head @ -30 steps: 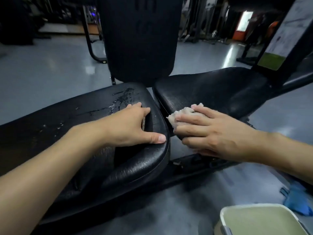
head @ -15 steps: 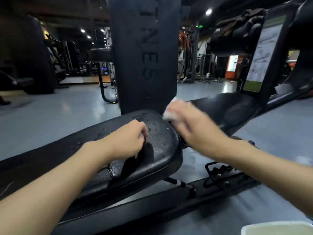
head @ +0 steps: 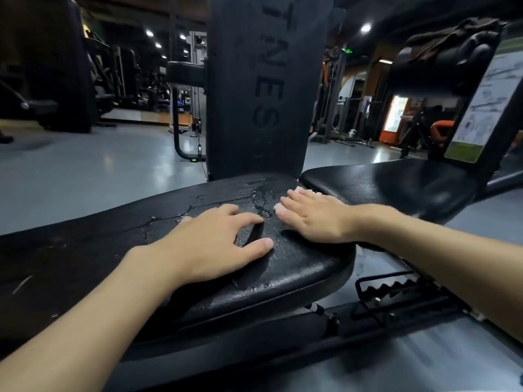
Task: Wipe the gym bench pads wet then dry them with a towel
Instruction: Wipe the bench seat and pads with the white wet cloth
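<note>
my right hand (head: 314, 216) lies flat, fingers straight, pressing the wet cloth (head: 300, 189) onto the long bench pad (head: 297, 267) near its rounded end, at about 1 o'clock from my left hand (head: 215, 241). the left rests on the same pad with fingers spread and thumb out, holding nothing, just bracing. the two hands are near each other but apart.

the cloth looks small, soft and soaked, so it should bunch and slip under a flat palm. i'd gather it under the fingers rather than pinch an edge. the pad is cushioned vinyl with a cracked, pebbled skin, and it dents slightly under my left hand. water streaks (head: 263, 193) sit at 12 o'clock from that hand, so the surface is probably slick, and the cracks may hold moisture when drying comes. the bench itself seems heavy and fixed. i'd press on it, not move it.

most of the cloth is hidden under my palm, with only pale bits showing at the fingertips and far edge. the seat pad (head: 396, 190) at 2 o'clock is too dark to judge wet or dry. something brown is draped high at 1 o'clock (head: 458, 32); i cannot tell whether it is the towel.
</note>
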Demonstrator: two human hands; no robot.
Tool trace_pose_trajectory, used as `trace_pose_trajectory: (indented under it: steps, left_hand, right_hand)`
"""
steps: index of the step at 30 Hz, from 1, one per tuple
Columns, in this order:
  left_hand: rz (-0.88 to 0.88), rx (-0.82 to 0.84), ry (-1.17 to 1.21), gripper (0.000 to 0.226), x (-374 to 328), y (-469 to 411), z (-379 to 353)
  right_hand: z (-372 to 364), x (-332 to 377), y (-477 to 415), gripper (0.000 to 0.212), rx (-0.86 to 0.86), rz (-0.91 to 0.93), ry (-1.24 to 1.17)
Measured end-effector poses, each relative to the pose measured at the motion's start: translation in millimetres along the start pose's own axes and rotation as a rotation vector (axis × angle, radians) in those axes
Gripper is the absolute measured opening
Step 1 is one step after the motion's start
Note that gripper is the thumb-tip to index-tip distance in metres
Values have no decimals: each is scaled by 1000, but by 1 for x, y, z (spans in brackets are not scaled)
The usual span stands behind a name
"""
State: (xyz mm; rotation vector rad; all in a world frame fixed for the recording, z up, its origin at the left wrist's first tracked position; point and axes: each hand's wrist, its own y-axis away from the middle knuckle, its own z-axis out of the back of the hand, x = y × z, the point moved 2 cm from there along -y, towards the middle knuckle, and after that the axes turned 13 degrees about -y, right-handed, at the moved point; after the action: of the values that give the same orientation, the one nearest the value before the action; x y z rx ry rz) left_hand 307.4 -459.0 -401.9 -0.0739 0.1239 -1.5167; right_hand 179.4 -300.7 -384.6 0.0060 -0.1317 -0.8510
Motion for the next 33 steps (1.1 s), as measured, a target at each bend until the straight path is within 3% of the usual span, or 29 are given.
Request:
trace_pose_trajectory:
  steps: [2, 5, 8, 17, 24, 33]
  left_hand:
    - [-15, -6, -12, 64, 3, 0, -3]
    - [-27, -26, -25, 66, 9, 5, -6]
    - [-31, -57, -34, 68, 14, 12, -6]
    - [-31, -13, -57, 68, 15, 15, -9]
    - [-48, -14, -64, 67, 16, 14, -8]
    - [-40, -28, -25, 64, 13, 19, -8]
  right_hand:
    - [1, 0, -33, 49, 22, -9, 39]
    - [5, 0, -82, 61, 46, -32, 88]
    - [9, -2, -120, 51, 17, -85, 43]
    - [14, 0, -160, 70, 39, -194, -4]
    - [9, 15, -72, 55, 70, -13, 44]
    - [-1, 39, 96, 83, 107, 123, 21]
